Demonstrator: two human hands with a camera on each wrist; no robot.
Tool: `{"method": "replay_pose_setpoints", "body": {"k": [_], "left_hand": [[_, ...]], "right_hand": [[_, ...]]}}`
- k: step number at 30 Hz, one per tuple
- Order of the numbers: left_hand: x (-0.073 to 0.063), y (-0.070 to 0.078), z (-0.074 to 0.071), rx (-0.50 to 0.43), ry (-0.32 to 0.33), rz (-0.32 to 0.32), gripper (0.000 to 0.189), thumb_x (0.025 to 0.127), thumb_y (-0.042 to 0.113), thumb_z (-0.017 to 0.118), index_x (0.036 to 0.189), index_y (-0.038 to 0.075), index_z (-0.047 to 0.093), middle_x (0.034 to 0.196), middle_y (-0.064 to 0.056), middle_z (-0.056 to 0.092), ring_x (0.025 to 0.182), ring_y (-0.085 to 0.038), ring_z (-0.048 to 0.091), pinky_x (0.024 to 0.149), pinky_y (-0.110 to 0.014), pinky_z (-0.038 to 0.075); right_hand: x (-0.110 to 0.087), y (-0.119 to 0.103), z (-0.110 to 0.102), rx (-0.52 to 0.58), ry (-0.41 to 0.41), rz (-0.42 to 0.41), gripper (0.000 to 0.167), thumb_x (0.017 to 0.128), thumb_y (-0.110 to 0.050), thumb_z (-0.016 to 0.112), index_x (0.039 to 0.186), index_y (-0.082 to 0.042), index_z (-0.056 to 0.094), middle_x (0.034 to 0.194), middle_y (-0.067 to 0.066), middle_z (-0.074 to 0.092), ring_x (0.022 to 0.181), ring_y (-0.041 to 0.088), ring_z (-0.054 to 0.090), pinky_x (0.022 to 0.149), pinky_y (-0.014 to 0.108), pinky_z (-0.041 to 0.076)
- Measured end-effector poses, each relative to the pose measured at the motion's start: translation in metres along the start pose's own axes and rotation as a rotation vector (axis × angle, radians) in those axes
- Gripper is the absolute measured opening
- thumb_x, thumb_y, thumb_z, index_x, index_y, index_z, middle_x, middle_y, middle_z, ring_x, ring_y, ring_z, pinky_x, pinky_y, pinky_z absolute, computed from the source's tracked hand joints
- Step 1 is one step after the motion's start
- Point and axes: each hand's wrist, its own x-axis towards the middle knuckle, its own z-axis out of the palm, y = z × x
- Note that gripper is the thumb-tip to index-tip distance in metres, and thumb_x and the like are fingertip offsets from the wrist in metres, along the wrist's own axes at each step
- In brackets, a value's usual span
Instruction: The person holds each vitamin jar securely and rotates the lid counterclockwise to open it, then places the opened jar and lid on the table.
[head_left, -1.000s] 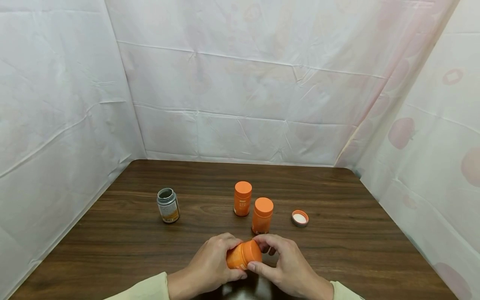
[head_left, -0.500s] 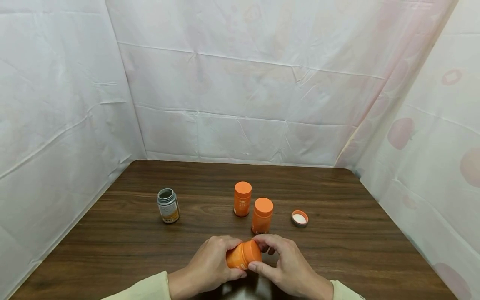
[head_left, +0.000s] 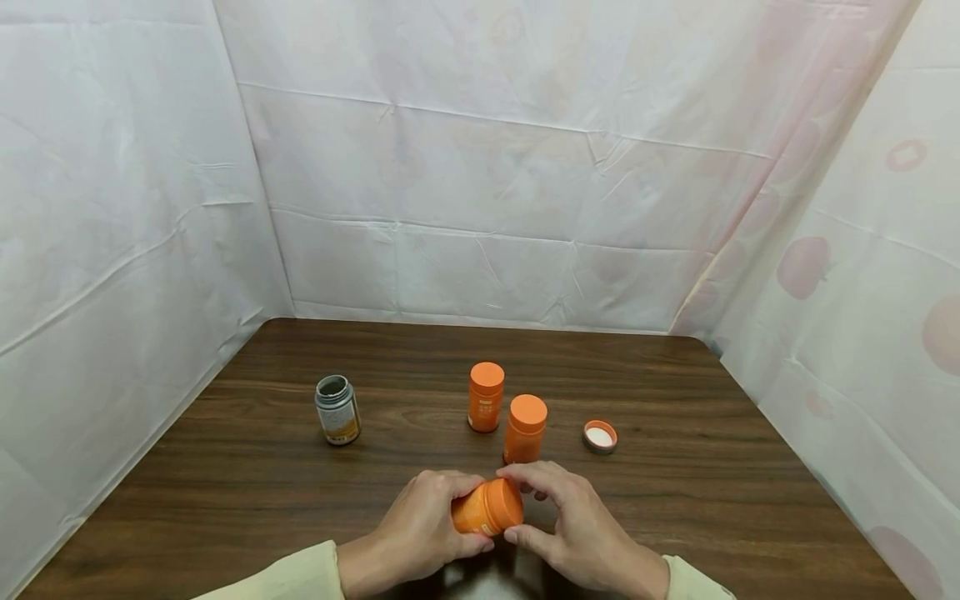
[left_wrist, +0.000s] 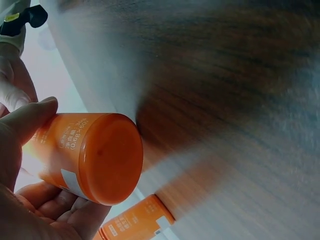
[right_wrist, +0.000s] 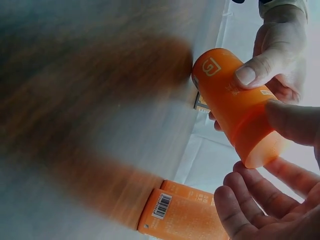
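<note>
Spreading right hand [head_left: 583,527] slightly wider than before, with fingers apart around orange cap [head_left: 505,503]; still clamping bottle [head_left: 471,512] in fingers of left hand [head_left: 420,523]; so probably not twisting firmly.

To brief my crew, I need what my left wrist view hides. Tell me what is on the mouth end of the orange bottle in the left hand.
Observer: The head view shows an orange cap on the held bottle.
Operator: Count any others like it; I see only one.
Observer: Two stand upright, a farther bottle and a nearer bottle.
Operator: Now report what stands off to the person's left.
Observer: A grey jar, upright, its mouth uncovered.
</note>
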Motion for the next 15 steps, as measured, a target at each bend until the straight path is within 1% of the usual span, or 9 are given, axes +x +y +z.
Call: {"method": "replay_pose_setpoints", "body": {"k": [5, 10, 13, 15], "left_hand": [[-0.0002, -0.0008, 0.0006, 0.010, 0.003, -0.006, 0.042, 0.072, 0.025, 0.095, 0.108, 0.024, 0.075, 0.097, 0.017, 0.069, 0.078, 0.002, 0.058, 0.070, -0.022, 0.050], [-0.0002, -0.0013, 0.0008, 0.013, 0.010, 0.005, 0.043, 0.072, 0.025, 0.095, 0.110, 0.024, 0.075, 0.099, 0.017, 0.069, 0.080, 0.002, 0.059, 0.071, -0.023, 0.051], [-0.0001, -0.0015, 0.0009, 0.011, 0.010, 0.008, 0.043, 0.072, 0.025, 0.095, 0.109, 0.024, 0.076, 0.099, 0.017, 0.070, 0.080, 0.003, 0.059, 0.071, -0.022, 0.051], [-0.0004, -0.0015, 0.0008, 0.011, 0.009, 0.006, 0.042, 0.072, 0.025, 0.095, 0.109, 0.024, 0.075, 0.098, 0.017, 0.069, 0.079, 0.003, 0.058, 0.070, -0.022, 0.051]], "right_hand": [[0.0013, 0.0011, 0.0004, -0.004, 0.003, -0.044, 0.070, 0.073, -0.004, 0.091, 0.135, -0.019, 0.061, 0.126, -0.007, 0.066, 0.102, 0.014, 0.062, 0.081, 0.031, 0.054], [0.0031, 0.0022, 0.0022, 0.018, 0.008, -0.074, 0.079, 0.066, 0.009, 0.090, 0.134, -0.019, 0.061, 0.128, -0.004, 0.065, 0.109, 0.017, 0.061, 0.086, 0.034, 0.055], [0.0028, 0.0017, 0.0023, 0.026, -0.002, -0.059, 0.083, 0.064, 0.009, 0.091, 0.135, -0.021, 0.059, 0.130, -0.005, 0.063, 0.112, 0.017, 0.060, 0.088, 0.034, 0.055], [0.0019, 0.0007, 0.0026, 0.028, -0.003, -0.048, 0.083, 0.067, 0.002, 0.093, 0.138, -0.021, 0.057, 0.131, -0.005, 0.062, 0.111, 0.016, 0.061, 0.087, 0.035, 0.055]]}}
